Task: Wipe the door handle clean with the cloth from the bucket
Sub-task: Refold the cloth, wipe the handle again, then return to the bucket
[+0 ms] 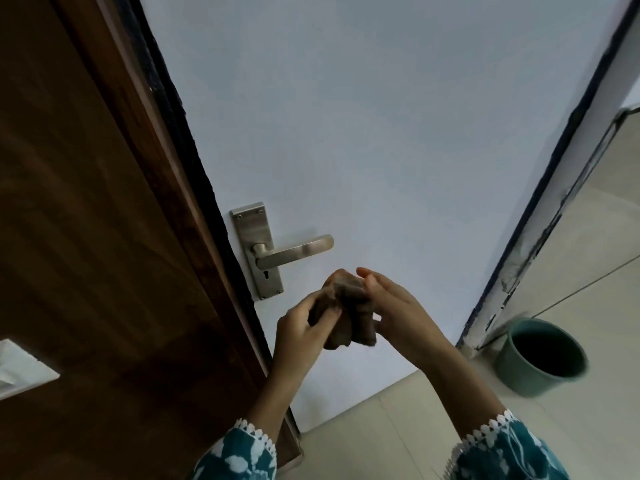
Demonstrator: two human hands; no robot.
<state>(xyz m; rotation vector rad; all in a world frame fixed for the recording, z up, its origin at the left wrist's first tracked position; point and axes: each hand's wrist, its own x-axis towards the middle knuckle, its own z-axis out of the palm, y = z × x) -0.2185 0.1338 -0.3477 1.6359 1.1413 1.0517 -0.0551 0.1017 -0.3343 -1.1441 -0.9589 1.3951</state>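
A silver lever door handle [294, 252] on a steel plate [256, 249] is mounted at the left edge of a pale white door [381, 133]. Just below and to the right of the lever, a bunched brown cloth [349, 310] is held between both hands. My left hand [301, 327] pinches its left side with curled fingers. My right hand [398, 306] holds its right side, fingers fairly straight and the thumb under the cloth. The cloth does not touch the handle.
A green bucket [540, 358] stands on the tiled floor [398, 427] at the lower right, beside the door's hinge-side frame [540, 237]. A dark wooden panel [86, 237] fills the left, with a white switch plate [20, 368] on it.
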